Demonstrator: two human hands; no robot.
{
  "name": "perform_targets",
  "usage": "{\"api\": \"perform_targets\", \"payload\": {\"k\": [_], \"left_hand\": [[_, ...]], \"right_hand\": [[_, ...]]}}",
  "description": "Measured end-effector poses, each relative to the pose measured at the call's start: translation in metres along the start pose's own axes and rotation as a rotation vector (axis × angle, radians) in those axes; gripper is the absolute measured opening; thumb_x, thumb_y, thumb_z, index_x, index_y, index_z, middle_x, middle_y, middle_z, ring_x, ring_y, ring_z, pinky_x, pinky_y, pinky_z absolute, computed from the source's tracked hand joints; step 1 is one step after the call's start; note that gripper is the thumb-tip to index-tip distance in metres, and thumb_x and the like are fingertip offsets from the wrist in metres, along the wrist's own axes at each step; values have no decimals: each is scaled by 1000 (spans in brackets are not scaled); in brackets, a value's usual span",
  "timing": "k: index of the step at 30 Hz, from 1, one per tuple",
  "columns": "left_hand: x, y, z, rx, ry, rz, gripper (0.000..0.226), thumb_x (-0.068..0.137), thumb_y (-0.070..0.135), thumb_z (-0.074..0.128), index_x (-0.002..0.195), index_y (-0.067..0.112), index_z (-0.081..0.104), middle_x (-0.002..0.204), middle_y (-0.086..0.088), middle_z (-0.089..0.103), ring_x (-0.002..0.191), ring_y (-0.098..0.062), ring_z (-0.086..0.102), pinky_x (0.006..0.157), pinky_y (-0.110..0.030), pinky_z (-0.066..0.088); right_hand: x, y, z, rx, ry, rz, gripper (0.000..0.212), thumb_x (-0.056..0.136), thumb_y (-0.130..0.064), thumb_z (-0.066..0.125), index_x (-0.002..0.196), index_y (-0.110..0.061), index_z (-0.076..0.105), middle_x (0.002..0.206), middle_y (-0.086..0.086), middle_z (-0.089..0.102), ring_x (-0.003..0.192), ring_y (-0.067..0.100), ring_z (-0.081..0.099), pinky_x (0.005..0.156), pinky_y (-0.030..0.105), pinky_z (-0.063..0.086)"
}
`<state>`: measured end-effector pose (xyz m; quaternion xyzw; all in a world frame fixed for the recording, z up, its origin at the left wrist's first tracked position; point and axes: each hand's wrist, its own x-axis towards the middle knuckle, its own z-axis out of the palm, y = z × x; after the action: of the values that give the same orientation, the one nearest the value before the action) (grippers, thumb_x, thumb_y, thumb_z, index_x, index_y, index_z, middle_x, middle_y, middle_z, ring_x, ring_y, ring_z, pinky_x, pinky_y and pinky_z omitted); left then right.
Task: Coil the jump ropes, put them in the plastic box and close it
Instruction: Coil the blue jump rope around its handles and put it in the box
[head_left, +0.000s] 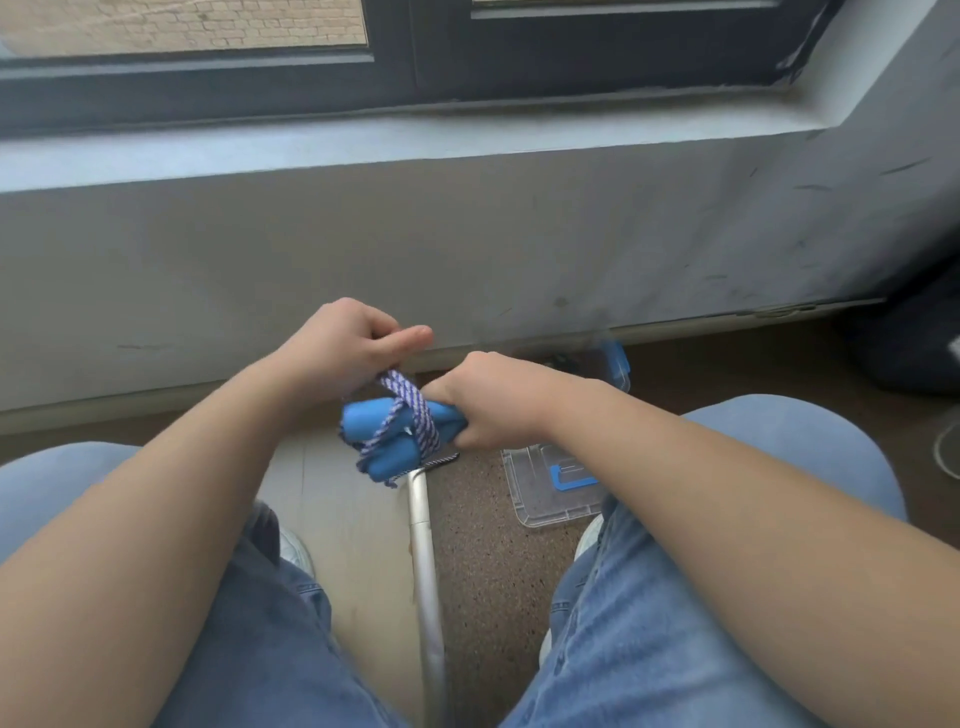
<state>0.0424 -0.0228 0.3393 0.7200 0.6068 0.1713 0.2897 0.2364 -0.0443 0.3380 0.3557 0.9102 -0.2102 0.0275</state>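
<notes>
A jump rope (400, 434) with two blue foam handles and a blue-and-white braided cord is held in the air between my knees. The cord is wound round the two handles. My right hand (493, 402) grips the right ends of the handles. My left hand (348, 345) pinches the cord just above the bundle, with its index finger stretched out. A clear plastic box (615, 366) with a blue clip stands on the floor behind my right hand, mostly hidden. Its clear lid (524, 493) with a blue clip lies flat on the floor under my right forearm.
My two knees in blue jeans (675, 623) frame the view. A silver metal strip (428, 571) runs along the floor between light flooring on the left and speckled brown carpet on the right. A grey wall and window sill (467, 140) stand ahead. A dark bag (914, 343) lies at the far right.
</notes>
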Motion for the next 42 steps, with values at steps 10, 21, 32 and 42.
{"api": "perform_targets", "payload": {"k": [10,21,32,42], "left_hand": [[3,-7,16,-700,46,-209,24,93,15,67,82,29,50,63,17,59,53,5,57,62,-14,45],[-16,18,29,145,-106,111,43,98,47,44,72,18,62,55,2,59,53,-12,54,59,-30,46],[-7,4,12,495,173,360,65,81,75,41,52,17,41,46,1,40,52,-21,40,45,-27,25],[0,-21,14,-429,-57,-214,30,93,21,67,69,29,51,45,16,57,58,-8,54,59,-24,47]], "right_hand": [[-4,0,-8,343,287,163,18,79,-23,72,87,-12,60,76,1,64,69,18,57,63,30,44],[2,24,-6,166,334,518,16,83,-20,58,92,-15,45,100,14,63,90,38,61,68,35,43],[1,2,9,-203,-66,297,26,90,-11,54,114,-20,57,91,5,54,89,30,59,68,33,38],[-1,-5,-3,159,288,55,17,81,-26,69,79,-15,56,77,2,70,74,24,62,61,26,34]]}}
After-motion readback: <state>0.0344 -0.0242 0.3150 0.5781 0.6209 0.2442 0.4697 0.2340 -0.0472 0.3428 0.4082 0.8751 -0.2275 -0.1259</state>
